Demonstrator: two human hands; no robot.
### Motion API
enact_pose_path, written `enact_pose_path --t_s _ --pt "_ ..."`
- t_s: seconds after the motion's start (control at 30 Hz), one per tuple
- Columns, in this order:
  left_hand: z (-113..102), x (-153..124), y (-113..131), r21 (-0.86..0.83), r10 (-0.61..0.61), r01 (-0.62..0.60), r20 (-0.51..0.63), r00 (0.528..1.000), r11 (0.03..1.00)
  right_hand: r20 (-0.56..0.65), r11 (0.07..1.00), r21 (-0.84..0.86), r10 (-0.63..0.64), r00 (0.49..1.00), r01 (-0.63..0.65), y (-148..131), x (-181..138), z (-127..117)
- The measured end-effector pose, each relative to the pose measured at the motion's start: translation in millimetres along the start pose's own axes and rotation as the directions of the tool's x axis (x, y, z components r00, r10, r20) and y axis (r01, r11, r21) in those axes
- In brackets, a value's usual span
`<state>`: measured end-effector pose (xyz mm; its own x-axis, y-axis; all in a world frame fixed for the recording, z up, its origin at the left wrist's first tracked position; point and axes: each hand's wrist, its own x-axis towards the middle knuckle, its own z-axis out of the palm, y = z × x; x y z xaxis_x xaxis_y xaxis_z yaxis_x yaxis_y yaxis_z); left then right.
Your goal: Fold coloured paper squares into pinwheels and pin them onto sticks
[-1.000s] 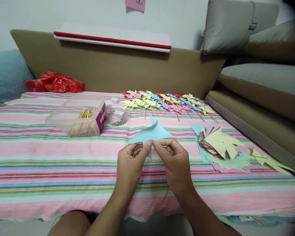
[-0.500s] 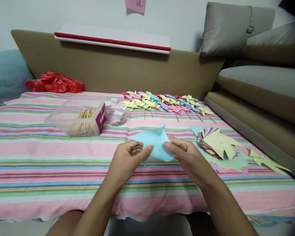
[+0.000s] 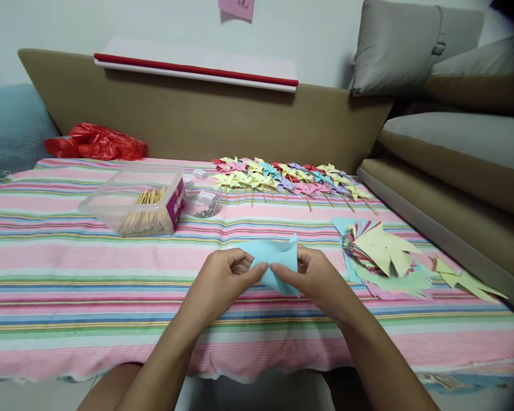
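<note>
A light blue cut paper square [image 3: 274, 258] is held just above the striped tablecloth [image 3: 68, 274] in front of me. My left hand [image 3: 223, 282] pinches its near left part with thumb and fingers. My right hand [image 3: 314, 279] pinches the same sheet from the right, its fingertips meeting those of the left near the paper's middle. Both hands are closed on the paper, with one flap folded inward.
A stack of cut coloured papers [image 3: 385, 251] lies to the right. Several finished paper pinwheels on sticks [image 3: 286, 180] lie in rows farther back. A clear box of wooden sticks [image 3: 141, 202] and a small case of pins [image 3: 205, 205] sit at left, with a red plastic bag [image 3: 96, 142] beyond.
The blue paper has come lower and nearer to me. Its raised flap has been folded in toward the middle, and my right hand's fingertips have moved back to meet my left.
</note>
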<state>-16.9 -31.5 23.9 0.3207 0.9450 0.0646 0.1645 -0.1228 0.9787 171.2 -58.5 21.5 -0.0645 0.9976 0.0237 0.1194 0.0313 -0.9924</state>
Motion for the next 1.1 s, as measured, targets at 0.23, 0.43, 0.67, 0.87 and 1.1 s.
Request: enact_pose_path --t_s 0.23,0.43,0.67,0.87,1.1 --pt "11.2 3.6 -2.8 -0.356 -0.041 -0.004 -0.118 0.992 0.934 -0.331 0.886 0.457 0.091 0.939 0.076 0.1 7.2 23.6" --pt "38.0 -2.1 2.3 -0.541 -0.052 -0.007 -0.093 0.994 0.841 -0.363 0.815 0.56 0.08 0.929 0.148 -4.9 3.7 48.9" --pt "44.2 -2.2 -3.2 -0.557 -0.133 -0.064 -0.306 0.943 0.828 -0.33 0.821 0.554 0.064 0.942 0.139 8.3 2.5 61.7" --pt "35.4 1.0 -1.3 -0.682 -0.181 -0.082 -0.305 0.935 0.726 -0.355 0.82 0.536 0.001 0.935 0.202 4.1 0.7 60.2" --pt "14.7 6.7 -3.5 -0.741 -0.23 -0.126 -0.359 0.905 0.66 -0.267 0.899 -0.14 -0.437 0.859 0.414 7.5 -8.3 49.2"
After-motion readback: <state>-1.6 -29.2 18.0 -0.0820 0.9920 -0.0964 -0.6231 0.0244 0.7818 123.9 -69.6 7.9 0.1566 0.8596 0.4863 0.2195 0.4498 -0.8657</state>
